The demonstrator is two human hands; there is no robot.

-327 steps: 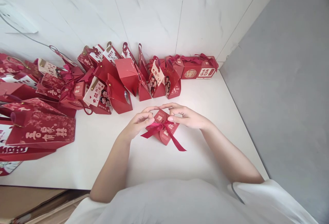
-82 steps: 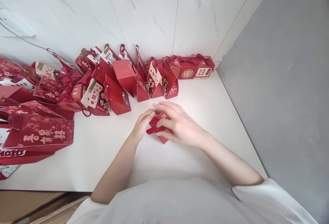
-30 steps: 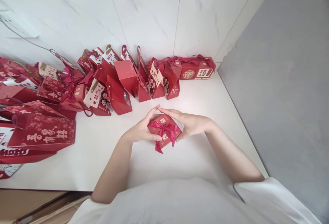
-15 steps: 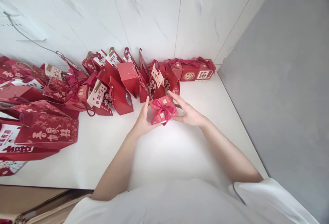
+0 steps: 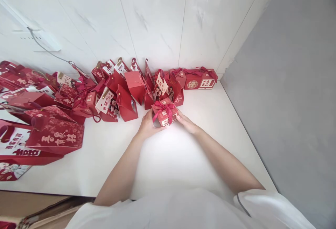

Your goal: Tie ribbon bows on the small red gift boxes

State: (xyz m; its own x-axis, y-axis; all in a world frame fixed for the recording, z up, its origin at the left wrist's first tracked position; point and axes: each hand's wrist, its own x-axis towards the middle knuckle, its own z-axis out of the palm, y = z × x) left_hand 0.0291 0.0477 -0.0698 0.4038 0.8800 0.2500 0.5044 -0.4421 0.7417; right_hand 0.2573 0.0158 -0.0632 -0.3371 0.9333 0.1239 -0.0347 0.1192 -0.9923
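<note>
A small red gift box [image 5: 165, 116] tied with a dark pink ribbon bow is held between my two hands, its label side tilted toward me. My left hand [image 5: 149, 126] is closed around the box's left side, the thumb along its lower front edge. On the right side, my right hand [image 5: 188, 122] grips it with the fingers against the lower corner. Just behind the box stand red paper favour bags [image 5: 160, 86] with cream flaps and cartoon figures.
Many red gift bags and boxes crowd the white table [image 5: 105, 173] on the left, a large bag [image 5: 61, 138] nearest. Ribboned boxes [image 5: 193, 83] line the tiled wall. A grey panel [image 5: 278, 82] borders the right side; a cable [image 5: 47, 48] hangs at upper left.
The box has turned and tilted, so its front label now shows. My right hand has slid lower along its right side. The whole view has shifted slightly.
</note>
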